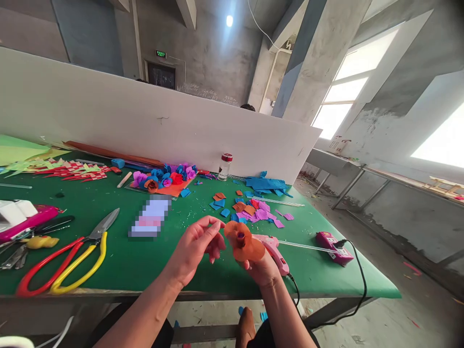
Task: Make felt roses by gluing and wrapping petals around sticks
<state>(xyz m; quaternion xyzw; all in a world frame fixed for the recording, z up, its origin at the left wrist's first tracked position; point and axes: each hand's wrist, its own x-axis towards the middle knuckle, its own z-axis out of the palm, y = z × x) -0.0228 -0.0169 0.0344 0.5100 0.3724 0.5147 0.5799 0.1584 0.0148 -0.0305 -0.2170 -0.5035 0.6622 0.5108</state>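
Okay, so the orange-brown crepe-looking paper flower with a dark centre (244, 245) is up above the green counter (195, 208), held in the right hand (264, 268), whose fingers look to be pinching it from underneath. On the left hand (195, 249) they're curled, thumb drawn in toward the index finger, right beside a petal edge. Can't tell if they're actually touching it or gripping anything small.

For shaping or seating a petal, I'd keep that right grip low and light so the thin paper doesn't crease, and steady the flower while the left works only on the rim. I'd also treat the pink glue gun (280, 256) just behind the right hand as hot and angle the petals away.

Hard to make out: the flower's underside and most right-hand fingertips are hidden, the gun's nozzle is blocked too, and the phone-like rectangle (150, 217) is pixelated.
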